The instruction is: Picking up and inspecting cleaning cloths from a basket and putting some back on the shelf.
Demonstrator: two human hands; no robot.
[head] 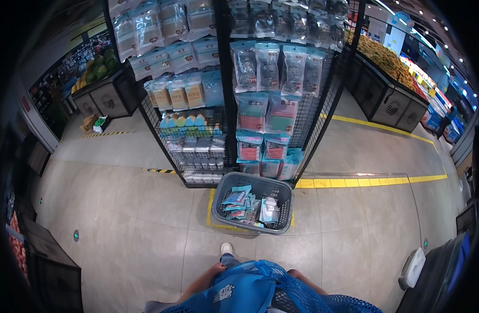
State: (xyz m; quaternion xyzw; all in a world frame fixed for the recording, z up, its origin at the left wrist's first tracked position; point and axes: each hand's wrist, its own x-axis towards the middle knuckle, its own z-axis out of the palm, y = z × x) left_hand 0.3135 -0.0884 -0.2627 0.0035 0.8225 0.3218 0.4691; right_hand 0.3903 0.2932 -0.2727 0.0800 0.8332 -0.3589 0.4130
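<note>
My left hand point(219, 267) is low at my side, touching or close to the blue apron point(243, 291) and blue mesh point(259, 267) at my waist. On the other side, my right hand point(293, 273) is beside the same mesh; its fingers are mostly hidden. Whether either hand grips the cloth cannot be seen. Before me on the floor stands a grey plastic basket point(259, 183), against the foot of a display rack. Inside it lie several blue-topped packets point(237, 201) on the left and white-and-blue packets point(269, 210) on the right.
The black wire rack point(228, 117) carries packaged steel-wool scourers point(267, 68), scouring pads point(252, 113) and sponges point(184, 94). Yellow floor tape point(341, 182) runs right. Produce stands hold watermelons point(100, 66) and yellow fruit point(384, 54). A person point(445, 122) stands far right.
</note>
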